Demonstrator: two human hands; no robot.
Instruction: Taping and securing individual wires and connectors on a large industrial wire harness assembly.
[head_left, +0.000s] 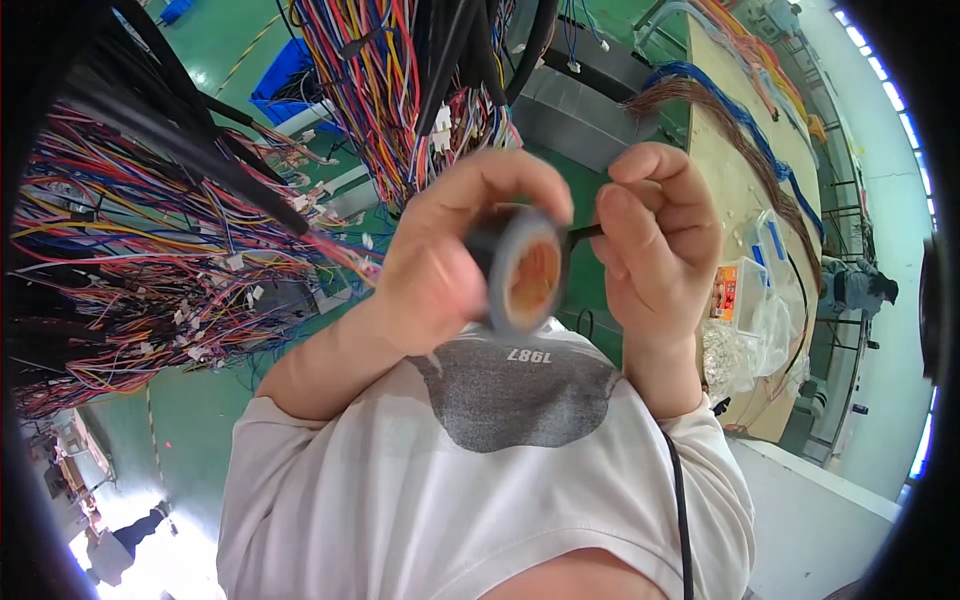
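1. White shirt fabric (430, 500) with a grey print fills the lower part of the view, closest to the lens, and both forearms rise from it.
2. Left hand (440, 270) is clamped around a grey roll of tape (520, 270), thumb over the top and fingers behind it; the roll's orange-brown core faces the camera.
3. Right hand (655, 235) is closed, fingertips pinched on a dark strip of tape end (585, 232) that runs from the roll's edge.
4. Both sit just in front of the chest, well apart from the coloured wire bundles (150, 260) hanging to the left and the bench (730, 150) on the right.
5. Judging from this, the tape's free end is being peeled; pulling it out further would call for a steady roll and a firm pinch.
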